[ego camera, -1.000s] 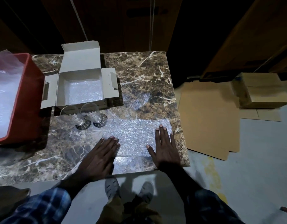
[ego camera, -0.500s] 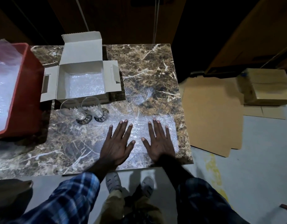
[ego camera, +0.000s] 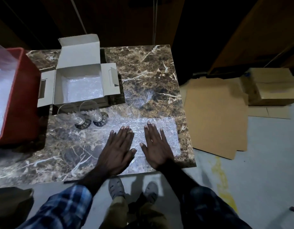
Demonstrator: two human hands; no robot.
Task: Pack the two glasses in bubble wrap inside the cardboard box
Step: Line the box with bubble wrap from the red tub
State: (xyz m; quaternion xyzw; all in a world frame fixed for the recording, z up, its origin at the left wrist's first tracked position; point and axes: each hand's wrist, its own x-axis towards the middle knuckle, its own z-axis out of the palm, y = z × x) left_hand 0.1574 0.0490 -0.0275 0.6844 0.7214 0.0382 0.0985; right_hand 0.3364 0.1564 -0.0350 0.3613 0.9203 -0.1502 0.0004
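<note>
A sheet of bubble wrap [ego camera: 166,128] lies flat on the marble table [ego camera: 148,71] near its front right corner. My left hand [ego camera: 117,151] and my right hand [ego camera: 157,148] both press flat on it with straight fingers, side by side. Two clear glasses, one on the left [ego camera: 71,115] and one on the right [ego camera: 92,111], lie on their sides just left of the sheet, in front of the open cardboard box [ego camera: 80,85]. The box stands at the table's back left with its flaps spread and a layer of bubble wrap on its floor.
A red bin [ego camera: 19,96] holding bubble wrap stands at the table's left end. A second, smaller piece of bubble wrap [ego camera: 141,98] lies behind the sheet. Flat cardboard [ego camera: 215,119] and stacked boxes [ego camera: 272,86] lie on the floor to the right.
My left hand has slid right and forward onto the bubble wrap, ending close beside my right hand. Both hands have moved up the sheet, flattening it.
</note>
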